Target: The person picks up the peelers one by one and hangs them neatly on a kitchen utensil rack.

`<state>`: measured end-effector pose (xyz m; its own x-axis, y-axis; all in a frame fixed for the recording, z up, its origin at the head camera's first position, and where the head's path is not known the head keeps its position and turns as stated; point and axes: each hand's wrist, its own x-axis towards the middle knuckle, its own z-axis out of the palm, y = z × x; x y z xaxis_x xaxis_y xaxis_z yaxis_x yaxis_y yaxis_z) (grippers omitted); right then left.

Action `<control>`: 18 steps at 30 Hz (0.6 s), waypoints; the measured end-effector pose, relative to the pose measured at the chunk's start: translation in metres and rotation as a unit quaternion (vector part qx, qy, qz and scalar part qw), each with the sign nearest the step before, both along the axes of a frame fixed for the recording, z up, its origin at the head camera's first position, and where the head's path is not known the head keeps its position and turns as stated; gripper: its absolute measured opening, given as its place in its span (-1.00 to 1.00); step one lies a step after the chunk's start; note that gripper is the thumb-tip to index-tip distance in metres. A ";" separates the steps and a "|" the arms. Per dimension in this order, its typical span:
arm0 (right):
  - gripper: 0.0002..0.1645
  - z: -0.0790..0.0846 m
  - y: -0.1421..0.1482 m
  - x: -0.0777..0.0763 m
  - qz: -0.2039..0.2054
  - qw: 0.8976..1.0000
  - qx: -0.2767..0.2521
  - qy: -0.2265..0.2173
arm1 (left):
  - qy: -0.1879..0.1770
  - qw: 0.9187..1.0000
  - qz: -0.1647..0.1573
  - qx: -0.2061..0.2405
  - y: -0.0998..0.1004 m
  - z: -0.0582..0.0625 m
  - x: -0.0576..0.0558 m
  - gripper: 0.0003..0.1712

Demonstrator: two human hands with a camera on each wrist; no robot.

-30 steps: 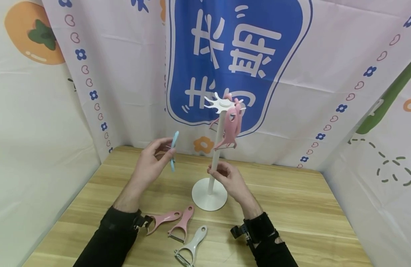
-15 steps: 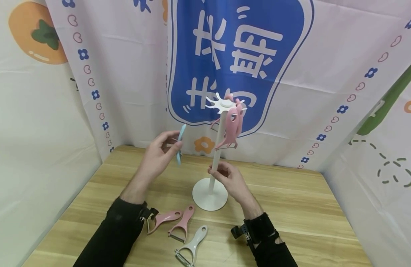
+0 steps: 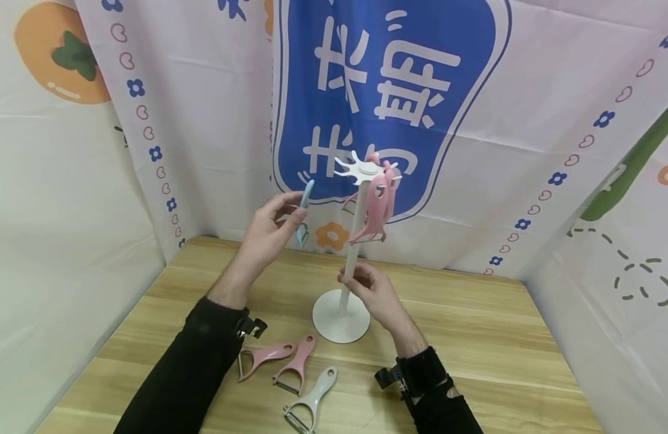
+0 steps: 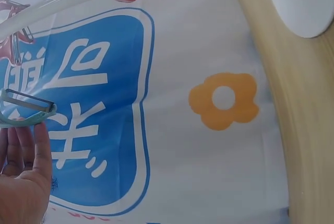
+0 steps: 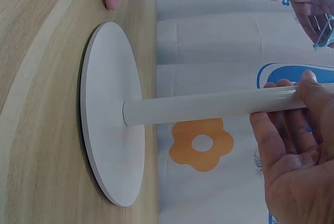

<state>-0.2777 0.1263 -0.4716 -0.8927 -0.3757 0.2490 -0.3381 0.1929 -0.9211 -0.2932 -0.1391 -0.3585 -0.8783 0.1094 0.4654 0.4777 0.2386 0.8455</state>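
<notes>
My left hand (image 3: 269, 226) pinches a light blue peeler (image 3: 307, 196) between thumb and fingers, upright in the air left of the white stand. The peeler's metal blade (image 4: 30, 99) shows in the left wrist view. My right hand (image 3: 376, 292) grips the white pole (image 3: 351, 262) of the stand low down, a little above its round base (image 3: 340, 325). A ring of hooks (image 3: 351, 169) tops the pole. Several pink peelers (image 3: 376, 211) hang from hooks on its right and back side, partly hiding one another. Hooks on the left side hold nothing.
Two pink peelers (image 3: 298, 364) and a light grey peeler (image 3: 315, 395) lie on the wooden table (image 3: 453, 355) in front of the base. A printed cloth (image 3: 502, 175) hangs behind the table, and pale walls of cloth stand at both sides.
My left hand has moved up and to the right with the light blue peeler, closer to the hooks. My right hand stays on the pole.
</notes>
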 end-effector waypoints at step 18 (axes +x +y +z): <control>-0.61 -0.001 0.000 0.000 -0.004 1.000 0.000 0.008 | -0.007 1.000 -0.027 -0.015 0.021 0.040 -0.008 -0.48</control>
